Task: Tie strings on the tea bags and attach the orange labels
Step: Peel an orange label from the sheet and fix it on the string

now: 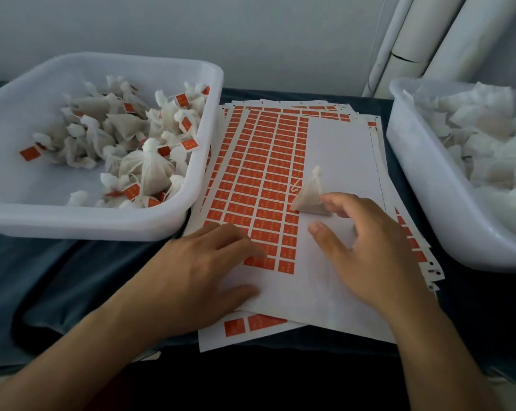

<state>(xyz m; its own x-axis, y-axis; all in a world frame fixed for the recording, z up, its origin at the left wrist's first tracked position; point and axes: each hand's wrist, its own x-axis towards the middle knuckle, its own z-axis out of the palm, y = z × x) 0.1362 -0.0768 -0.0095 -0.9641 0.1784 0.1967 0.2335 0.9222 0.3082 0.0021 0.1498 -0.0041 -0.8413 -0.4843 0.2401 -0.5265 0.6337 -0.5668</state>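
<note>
Left hand (203,271) lies palm-down on the near left part of the label sheet (334,179), fingers loosely spread, tips on the orange labels (259,185). Right hand (366,247) hovers over the sheet's bare white half, fingers apart and curved, fingertips (329,198) touching one tea bag (311,195), a pale pyramid, knotted at top, mid-sheet. Farther back: left tray (102,223) of labelled bags, right tray (414,185) of unlabelled ones.

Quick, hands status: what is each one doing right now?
Left hand: open, fingers resting flat on the label sheet, holding nothing.
Right hand: open, fingers loosely spread, fingertips touching the tea bag, not gripping it.
</note>
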